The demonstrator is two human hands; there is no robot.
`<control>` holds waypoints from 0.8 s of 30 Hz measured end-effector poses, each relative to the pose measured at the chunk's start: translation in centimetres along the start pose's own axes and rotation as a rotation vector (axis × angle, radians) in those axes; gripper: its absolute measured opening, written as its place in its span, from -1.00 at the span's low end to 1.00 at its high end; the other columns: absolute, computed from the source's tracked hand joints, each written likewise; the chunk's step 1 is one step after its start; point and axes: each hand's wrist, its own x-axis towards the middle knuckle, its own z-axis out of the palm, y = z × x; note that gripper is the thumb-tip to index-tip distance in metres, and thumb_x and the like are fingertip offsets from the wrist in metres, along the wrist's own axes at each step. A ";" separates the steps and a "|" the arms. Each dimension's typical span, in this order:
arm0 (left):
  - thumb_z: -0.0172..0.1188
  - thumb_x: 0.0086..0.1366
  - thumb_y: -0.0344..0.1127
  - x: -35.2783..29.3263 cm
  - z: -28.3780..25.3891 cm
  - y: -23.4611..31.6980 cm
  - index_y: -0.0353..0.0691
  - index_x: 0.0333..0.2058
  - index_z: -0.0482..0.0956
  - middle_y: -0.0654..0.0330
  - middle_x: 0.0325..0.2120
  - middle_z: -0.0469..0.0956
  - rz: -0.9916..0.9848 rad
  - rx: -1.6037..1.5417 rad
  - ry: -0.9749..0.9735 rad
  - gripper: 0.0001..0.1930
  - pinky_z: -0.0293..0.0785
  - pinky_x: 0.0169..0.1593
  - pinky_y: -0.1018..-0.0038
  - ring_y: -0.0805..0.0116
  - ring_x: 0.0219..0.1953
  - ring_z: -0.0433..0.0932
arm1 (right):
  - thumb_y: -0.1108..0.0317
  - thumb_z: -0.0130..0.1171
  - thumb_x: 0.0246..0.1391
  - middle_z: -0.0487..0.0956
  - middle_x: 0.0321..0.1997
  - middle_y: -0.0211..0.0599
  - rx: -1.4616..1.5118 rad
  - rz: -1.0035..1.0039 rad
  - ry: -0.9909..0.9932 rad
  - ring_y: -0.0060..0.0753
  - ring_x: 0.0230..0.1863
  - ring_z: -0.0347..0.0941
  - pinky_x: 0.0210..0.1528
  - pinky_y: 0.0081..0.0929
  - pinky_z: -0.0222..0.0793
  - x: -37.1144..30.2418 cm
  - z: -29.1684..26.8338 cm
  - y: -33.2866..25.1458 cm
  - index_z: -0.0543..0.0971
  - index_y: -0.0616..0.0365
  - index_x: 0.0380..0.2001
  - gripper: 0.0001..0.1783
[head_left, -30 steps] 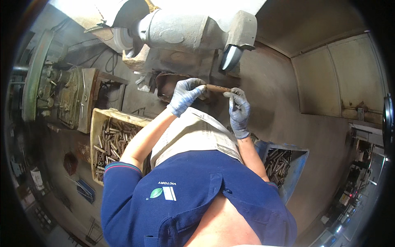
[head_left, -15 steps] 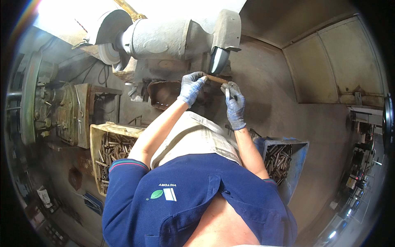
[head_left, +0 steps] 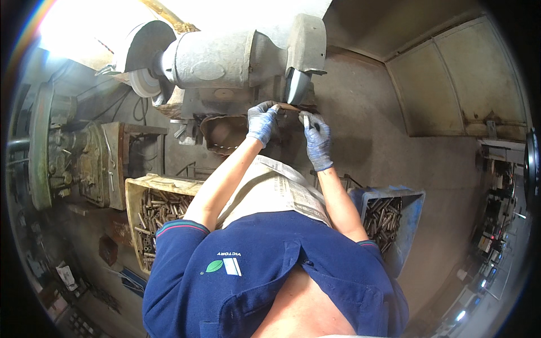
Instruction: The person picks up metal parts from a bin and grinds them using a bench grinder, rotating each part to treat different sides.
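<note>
A thin brownish metal rod (head_left: 291, 107) spans the gap between my two gloved hands, at the lower edge of the right-hand wheel (head_left: 296, 87) of a grey bench grinder (head_left: 217, 59). Whether rod and wheel touch, I cannot tell. My left hand (head_left: 261, 123) pinches the rod's left end between thumb and fingers. At the other end my right hand (head_left: 319, 142) grips it, fingers bent and partly hiding the tip. Both gloves are blue and grey, darkened at the fingers.
A yellowish bin (head_left: 135, 217) of short metal pieces stands left of my lap, a blue bin (head_left: 414, 219) of similar pieces right. Below the grinder sits a rusty pan (head_left: 224, 134). The grinder's other wheel (head_left: 145, 83) is at left, beyond a green-grey machine (head_left: 90, 160).
Both hands and the rod have shifted slightly, bringing the rod closer beneath the grinder wheel. The view has also moved a little.
</note>
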 end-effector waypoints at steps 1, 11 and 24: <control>0.12 0.20 -0.49 0.2 -0.5 0.1 -0.36 -0.37 0.57 0.17 -0.49 0.59 0.025 0.015 0.000 -0.92 0.50 -0.37 0.57 0.47 -0.48 0.54 | 0.49 0.15 0.04 0.55 -0.38 -0.31 0.033 0.005 0.004 -0.56 -0.30 0.42 -0.20 -0.59 0.31 0.0 0.6 0.3 0.59 0.28 -0.37 -0.90; 0.13 0.20 -0.48 0.9 -1.3 -0.1 -0.37 -0.36 0.57 0.19 -0.50 0.58 0.037 0.015 0.010 -0.91 0.47 -0.41 0.57 0.49 -0.51 0.53 | 0.43 0.10 0.10 0.58 -0.28 -0.27 -0.101 0.004 -0.060 -0.50 -0.22 0.48 -0.10 -0.54 0.37 0.5 0.7 1.6 0.58 0.27 -0.28 -0.84; 0.12 0.19 -0.50 1.7 -1.2 -0.3 -0.47 -0.40 0.55 0.12 -0.54 0.58 -0.020 0.025 0.045 -0.89 0.47 -0.46 0.54 0.42 -0.55 0.54 | 0.44 0.08 0.12 0.58 -0.20 -0.26 -0.088 0.092 -0.109 -0.49 -0.15 0.48 0.00 -0.56 0.36 0.7 0.4 2.4 0.56 0.28 -0.19 -0.79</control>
